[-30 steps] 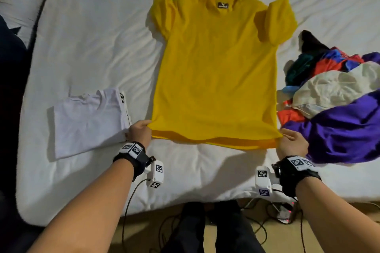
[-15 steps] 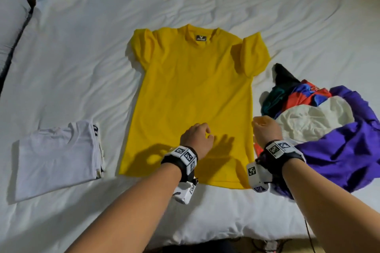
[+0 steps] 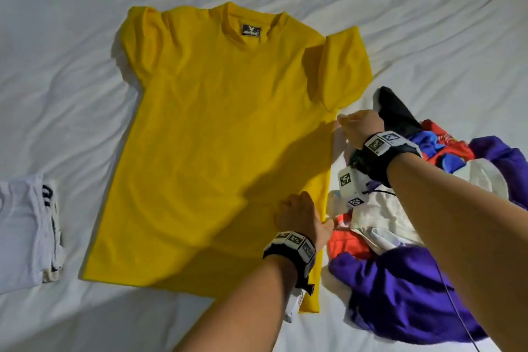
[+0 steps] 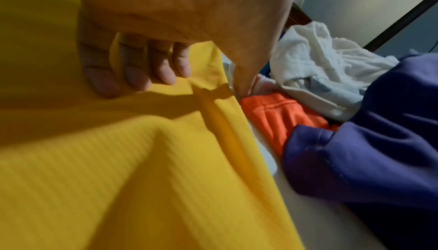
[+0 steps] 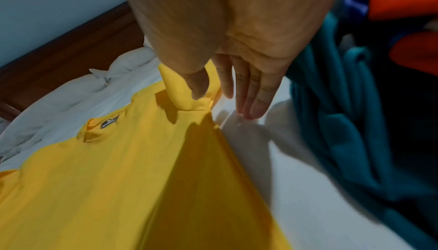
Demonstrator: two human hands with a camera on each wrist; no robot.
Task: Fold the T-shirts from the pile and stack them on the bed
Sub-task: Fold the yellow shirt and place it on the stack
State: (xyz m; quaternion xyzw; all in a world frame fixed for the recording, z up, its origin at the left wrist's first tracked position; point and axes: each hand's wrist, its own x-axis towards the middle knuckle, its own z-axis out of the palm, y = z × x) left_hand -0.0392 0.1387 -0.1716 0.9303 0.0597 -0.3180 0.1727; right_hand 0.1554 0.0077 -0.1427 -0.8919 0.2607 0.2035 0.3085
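A yellow T-shirt lies spread flat, front up, on the white bed. My left hand is at the shirt's right side edge, low down. In the left wrist view its fingers lie curled on top of the cloth, the thumb goes down beside the edge, and the fabric is bunched between them. My right hand is higher on the same edge, just under the right sleeve. Its thumb and forefinger pinch a raised fold of yellow cloth, and the other fingers lie straight on the sheet.
A folded white T-shirt lies at the left edge of the bed. The pile of loose shirts, purple, white, orange, blue and black, is close to the right of both hands. A wooden bed frame shows beyond the collar.
Both hands have left the bottom hem and moved to the shirt's right side edge, the right hand up under the sleeve. The yellow shirt still lies flat.
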